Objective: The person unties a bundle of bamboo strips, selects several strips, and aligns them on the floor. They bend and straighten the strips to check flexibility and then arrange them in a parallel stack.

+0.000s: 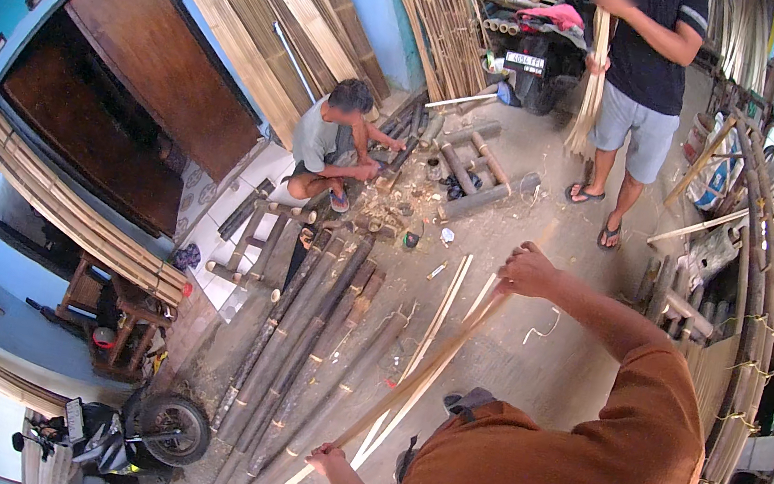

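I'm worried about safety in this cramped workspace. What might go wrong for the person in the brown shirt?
1. The left hand and right hand are bare on the long bamboo strip, so an edge or splinter could cut them.
2. Loose pale strips lie on the floor close by and might catch a foot.
3. The round bamboo poles beside them could roll if stepped on.

A plain rust-brown shirt [532, 478] is worn, loosely cut and lightly creased. The right upper arm is covered by 1 short, wide sleeve [668, 398]. The left hand [327, 458] and right hand [526, 269] are bare.
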`<state>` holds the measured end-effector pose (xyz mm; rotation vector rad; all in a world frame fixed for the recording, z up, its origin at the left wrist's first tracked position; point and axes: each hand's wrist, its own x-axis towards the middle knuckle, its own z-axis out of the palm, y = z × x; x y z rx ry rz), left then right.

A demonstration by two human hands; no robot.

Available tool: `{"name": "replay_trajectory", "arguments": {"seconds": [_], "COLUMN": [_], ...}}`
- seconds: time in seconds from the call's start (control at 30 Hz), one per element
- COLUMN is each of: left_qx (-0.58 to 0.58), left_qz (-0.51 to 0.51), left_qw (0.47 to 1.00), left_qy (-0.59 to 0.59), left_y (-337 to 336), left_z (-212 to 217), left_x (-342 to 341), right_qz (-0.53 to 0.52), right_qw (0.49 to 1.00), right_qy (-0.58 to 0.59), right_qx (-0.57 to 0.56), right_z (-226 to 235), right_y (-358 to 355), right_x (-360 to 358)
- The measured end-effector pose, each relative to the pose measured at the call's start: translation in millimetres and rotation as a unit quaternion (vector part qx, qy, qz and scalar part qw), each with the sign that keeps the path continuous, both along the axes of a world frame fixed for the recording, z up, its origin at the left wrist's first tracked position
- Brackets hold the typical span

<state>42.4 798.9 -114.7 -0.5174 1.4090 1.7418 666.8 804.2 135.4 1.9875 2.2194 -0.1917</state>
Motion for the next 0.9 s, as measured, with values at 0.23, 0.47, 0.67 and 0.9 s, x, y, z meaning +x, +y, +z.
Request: {"name": "replay_trajectory", "arguments": {"seconds": [0.23,0.47,0.67,0.9], "left_qx": [-0.291,-0.444,-0.459,-0.454], "left_qz": [-0.158,-0.702,-0.736,-0.745], "left_qw": [0.907,-0.067,0.0,0.007], "left_qy": [0.26,0.553,0.498,0.489], "left_y": [29.3,39.7,71.1,71.2], "left_z": [-22.3,32.7,11.9,-44.2], "left_x": [-60.4,-61.3,-152.4,-229.2], "right_qz": [-0.071,-0.395,-0.498,-0.453], "right_qw": [0.902,0.745,0.69,0.777], "right_qy": [0.202,0.366,0.485,0.407], "right_qx": [0.376,0.394,0.204,-0.16], "right_z": [-0.5,-36.8,-126.6,-202.1], "right_y": [22.7,23.1,-41.8,-149.1], "right_x": [-51.6,-2.8,-44.7,-230.6]}}
